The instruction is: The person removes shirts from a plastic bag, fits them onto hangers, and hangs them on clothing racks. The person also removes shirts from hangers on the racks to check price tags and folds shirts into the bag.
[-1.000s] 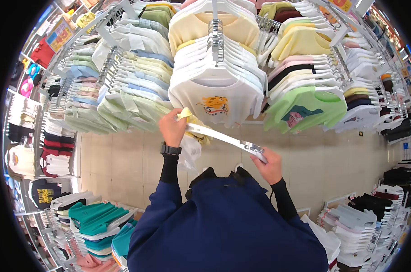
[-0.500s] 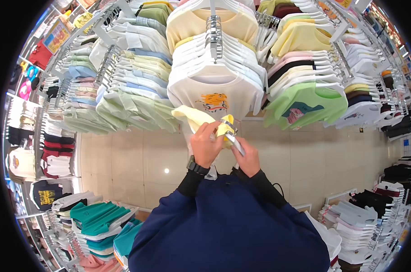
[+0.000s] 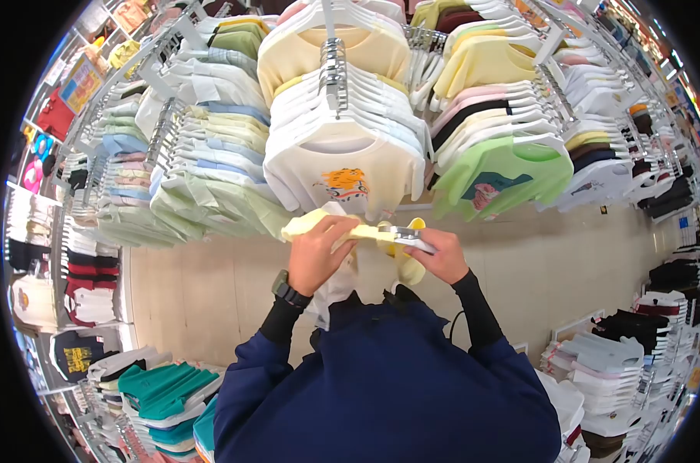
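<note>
My left hand [image 3: 317,252], a dark watch on its wrist, is closed on a pale yellow garment [image 3: 301,224] in front of the rack. Between my hands the yellow cloth runs in a narrow strip toward a white hanger [image 3: 418,244] with shiny metal on it. The fingers of my right hand [image 3: 443,258] pinch that hanger at its right side. More yellow cloth [image 3: 409,266] hangs below it, beside my right fingers. Just beyond both hands hangs a white T-shirt [image 3: 344,166] with an orange print.
Racks of shirts stand ahead, with a green T-shirt [image 3: 512,174] at right and pale green shirts [image 3: 211,189] at left. Teal garments [image 3: 165,390] lie low at left behind me. Beige tiled floor [image 3: 188,285] runs between the racks.
My hands have moved apart, the left going left and the right going right. The yellow cloth is now stretched sideways between them, and the hanger lies more level. The view has shifted slightly.
</note>
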The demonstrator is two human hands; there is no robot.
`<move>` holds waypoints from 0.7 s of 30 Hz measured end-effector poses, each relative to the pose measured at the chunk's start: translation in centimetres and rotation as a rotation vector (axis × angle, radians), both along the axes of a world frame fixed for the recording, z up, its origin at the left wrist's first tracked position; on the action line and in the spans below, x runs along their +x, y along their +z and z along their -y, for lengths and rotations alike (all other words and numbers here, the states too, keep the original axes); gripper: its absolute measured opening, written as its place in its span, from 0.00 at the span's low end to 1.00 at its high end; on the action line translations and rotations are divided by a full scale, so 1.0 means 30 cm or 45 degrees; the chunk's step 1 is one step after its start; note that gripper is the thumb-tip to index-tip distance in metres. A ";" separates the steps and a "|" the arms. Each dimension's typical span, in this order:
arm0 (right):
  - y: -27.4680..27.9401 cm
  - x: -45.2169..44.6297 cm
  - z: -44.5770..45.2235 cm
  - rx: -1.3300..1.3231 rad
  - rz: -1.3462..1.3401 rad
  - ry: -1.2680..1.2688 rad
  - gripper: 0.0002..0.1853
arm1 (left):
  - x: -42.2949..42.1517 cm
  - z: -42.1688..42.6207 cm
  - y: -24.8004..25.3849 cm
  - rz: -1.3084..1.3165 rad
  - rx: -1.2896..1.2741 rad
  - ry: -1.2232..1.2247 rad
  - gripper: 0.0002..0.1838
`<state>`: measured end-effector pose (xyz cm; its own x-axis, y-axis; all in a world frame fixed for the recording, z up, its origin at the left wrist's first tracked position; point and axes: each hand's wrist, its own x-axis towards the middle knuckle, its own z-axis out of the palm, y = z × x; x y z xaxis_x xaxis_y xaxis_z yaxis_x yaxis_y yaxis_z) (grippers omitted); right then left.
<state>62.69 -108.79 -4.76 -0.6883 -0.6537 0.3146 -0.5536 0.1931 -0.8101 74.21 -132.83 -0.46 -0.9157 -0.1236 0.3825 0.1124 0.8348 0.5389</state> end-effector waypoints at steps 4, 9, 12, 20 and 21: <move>0.023 -0.006 0.017 -0.006 -0.139 0.029 0.14 | -0.020 -0.049 -0.013 0.078 0.077 -0.018 0.14; 0.065 0.006 0.042 -0.159 -0.648 -0.325 0.10 | -0.034 -0.013 -0.034 -0.018 0.206 -0.052 0.15; -0.005 0.074 0.043 -0.444 -0.844 -0.490 0.09 | -0.035 0.011 -0.025 -0.043 0.250 0.008 0.15; -0.346 0.082 0.151 -0.189 0.728 -0.299 0.18 | 0.037 0.036 0.025 0.028 0.315 0.004 0.18; -0.361 0.066 0.175 -0.246 0.838 -0.301 0.19 | 0.046 0.034 0.038 0.042 0.351 -0.029 0.18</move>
